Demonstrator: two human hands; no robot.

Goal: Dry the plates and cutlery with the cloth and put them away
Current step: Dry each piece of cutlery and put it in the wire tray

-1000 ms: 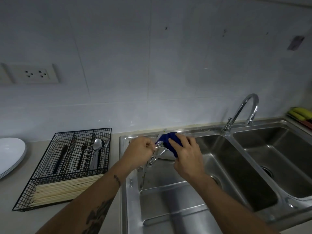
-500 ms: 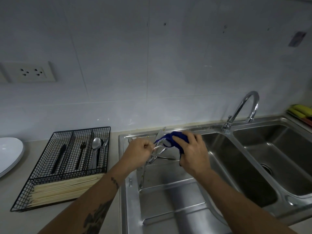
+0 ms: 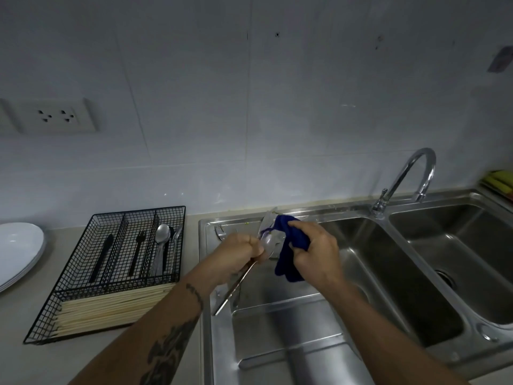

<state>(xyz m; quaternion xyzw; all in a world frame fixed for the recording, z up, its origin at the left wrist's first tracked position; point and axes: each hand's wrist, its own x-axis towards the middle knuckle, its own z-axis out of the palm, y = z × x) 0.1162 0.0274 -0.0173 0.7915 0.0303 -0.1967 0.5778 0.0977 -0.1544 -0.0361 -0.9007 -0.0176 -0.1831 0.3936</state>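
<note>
Cutlery (image 3: 270,240) held over the sink (image 3: 305,315): the left hand (image 3: 238,254) has its grip curled round a bundle of metal pieces, a spoon bowl and a knife tip showing above the fist and a handle slanting down below it. The right hand (image 3: 316,254) pinches a blue cloth (image 3: 291,251) against the upper ends of the bundle, with the cloth's loose tail hanging beneath the fingers. A fork (image 3: 220,232) lies on the sink's rear ledge, apart from both hands and apparently not yet dried. To the left, on the desk (image 3: 16,315), stands a wire tray (image 3: 83,295) holding dark-handled pieces, a spoon (image 3: 162,234) and a stack of chopsticks (image 3: 111,307) in its front compartment; white plates (image 3: 19,251) are stacked at the far left edge. The step in hand appears to be wiping the held pieces before transfer to the tray. Risks from here: several wet, smooth pieces gripped at once may slide past one another and drop into the basin; the knife edge lies near the cloth-covered fingers, so a hard wipe along it could cut; surfaces pressed together inside the bundle may stay damp; and the fork on the ledge could be overlooked.
</note>
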